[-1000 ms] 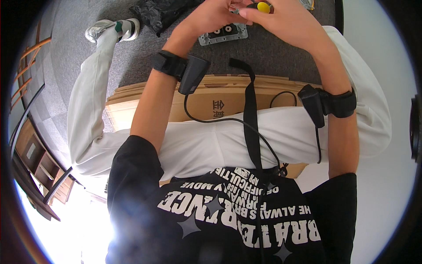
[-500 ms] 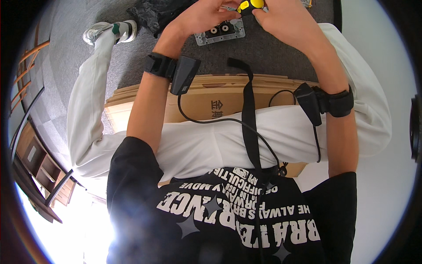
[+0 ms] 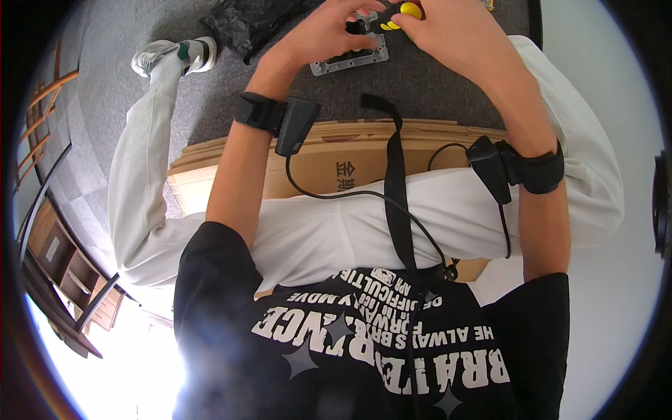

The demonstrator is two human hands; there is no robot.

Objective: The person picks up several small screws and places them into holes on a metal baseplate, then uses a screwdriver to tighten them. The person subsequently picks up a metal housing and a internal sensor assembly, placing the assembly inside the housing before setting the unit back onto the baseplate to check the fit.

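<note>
Grey carpet (image 3: 322, 105) covers the floor, and across it stretch the wearer's white trousers (image 3: 308, 231), plain on the parts in view. The black T-shirt (image 3: 315, 388) carries several slanting lines of white capitals, some large and blocky, others much smaller. Beneath the legs lies a stack of flat brown cardboard (image 3: 318, 164), marked with dark Chinese characters, the lower one partly covered by the trousers. A crumpled black plastic bag (image 3: 255, 28) sits beyond the left arm, with no lettering legible on it. The left hand (image 3: 318, 31) is apart from the right, its thumb and fingers spread over a grey frame (image 3: 350, 64) lying on the carpet, partly hidden. The right hand (image 3: 448, 31) is closed around a black-and-yellow tool handle (image 3: 411, 10) near the upper edge, just beyond the frame; any print on it is too small to read.
</note>
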